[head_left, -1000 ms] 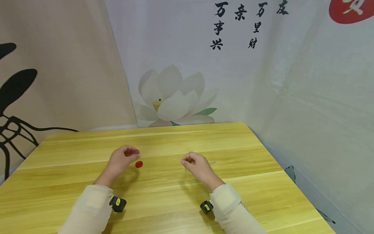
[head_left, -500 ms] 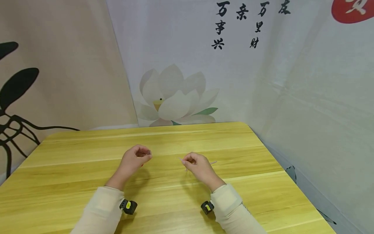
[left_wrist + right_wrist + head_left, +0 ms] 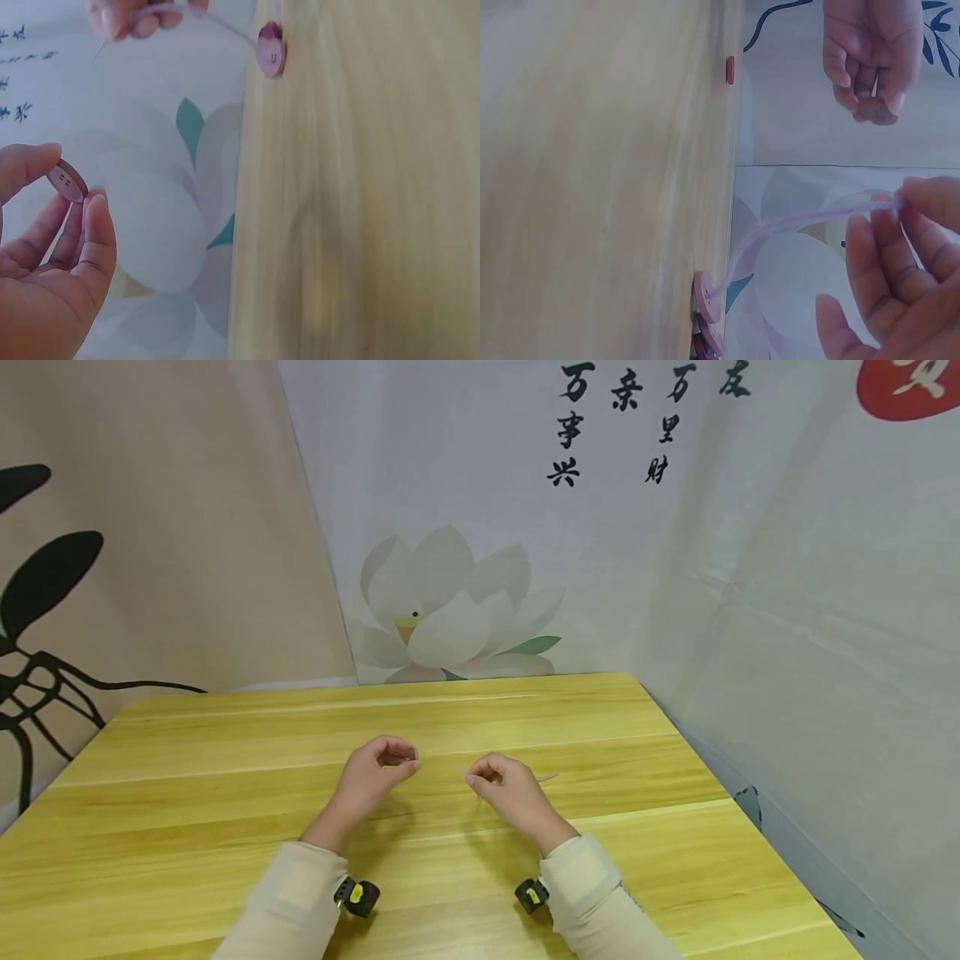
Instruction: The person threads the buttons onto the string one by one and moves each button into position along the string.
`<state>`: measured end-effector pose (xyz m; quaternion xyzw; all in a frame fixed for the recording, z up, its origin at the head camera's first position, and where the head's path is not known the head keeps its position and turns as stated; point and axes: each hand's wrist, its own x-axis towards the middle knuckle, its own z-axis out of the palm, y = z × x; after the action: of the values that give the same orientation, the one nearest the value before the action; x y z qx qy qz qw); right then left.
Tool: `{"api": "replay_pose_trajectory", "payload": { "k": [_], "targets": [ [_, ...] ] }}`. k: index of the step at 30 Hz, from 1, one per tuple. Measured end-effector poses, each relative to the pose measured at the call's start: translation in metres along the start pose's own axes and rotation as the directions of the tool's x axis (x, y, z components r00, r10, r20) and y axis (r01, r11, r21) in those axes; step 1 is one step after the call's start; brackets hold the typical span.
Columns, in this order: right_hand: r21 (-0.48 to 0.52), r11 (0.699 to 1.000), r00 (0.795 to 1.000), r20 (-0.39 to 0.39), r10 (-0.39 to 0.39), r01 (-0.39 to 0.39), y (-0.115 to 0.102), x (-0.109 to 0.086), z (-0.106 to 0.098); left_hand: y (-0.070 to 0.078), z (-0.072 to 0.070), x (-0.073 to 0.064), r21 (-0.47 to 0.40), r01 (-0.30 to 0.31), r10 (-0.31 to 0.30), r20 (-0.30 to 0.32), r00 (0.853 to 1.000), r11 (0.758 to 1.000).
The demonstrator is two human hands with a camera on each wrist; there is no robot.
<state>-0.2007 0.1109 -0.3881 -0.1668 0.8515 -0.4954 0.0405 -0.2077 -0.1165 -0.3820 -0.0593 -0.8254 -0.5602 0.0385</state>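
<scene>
while my left hand (image 3: 56, 285) pinches a button (image 3: 67, 180) by its edges, holes bare, and my right hand (image 3: 919, 311) pinches a cord (image 3: 802, 220) near its tip, from here i'd square those holes to the tip, leaving enough end to push through; farther out, strung buttons (image 3: 707, 298) sit by the tabletop (image 3: 592, 187), a red button (image 3: 730, 70) apart.

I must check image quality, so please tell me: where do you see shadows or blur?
Head: the left hand and right hand cast soft shadows on the table. Left wrist: the right hand looks blurred, whereas holes in the held button are readable; a dim shadow lies on the table. Right wrist: hazy, low contrast; the cord looks soft.
</scene>
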Motion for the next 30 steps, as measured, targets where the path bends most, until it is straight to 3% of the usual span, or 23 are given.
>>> {"api": "replay_pose_trajectory", "payload": {
  "k": [9,17,30],
  "targets": [
    [-0.004,1.0,1.0,0.009,-0.007,0.007,0.001,0.0,0.001,0.005,0.021,-0.004,-0.079,-0.011,0.014,0.042,0.999,0.997],
    [0.004,1.0,1.0,0.024,-0.004,0.004,-0.001,0.0,0.001,0.01,0.03,-0.007,-0.089,0.005,0.0,0.058,0.998,0.996],
    [0.002,1.0,0.999,0.03,-0.028,0.028,0.001,0.001,0.002,0.013,0.038,-0.01,-0.114,-0.02,0.031,0.098,0.995,0.993]
  ]
}}
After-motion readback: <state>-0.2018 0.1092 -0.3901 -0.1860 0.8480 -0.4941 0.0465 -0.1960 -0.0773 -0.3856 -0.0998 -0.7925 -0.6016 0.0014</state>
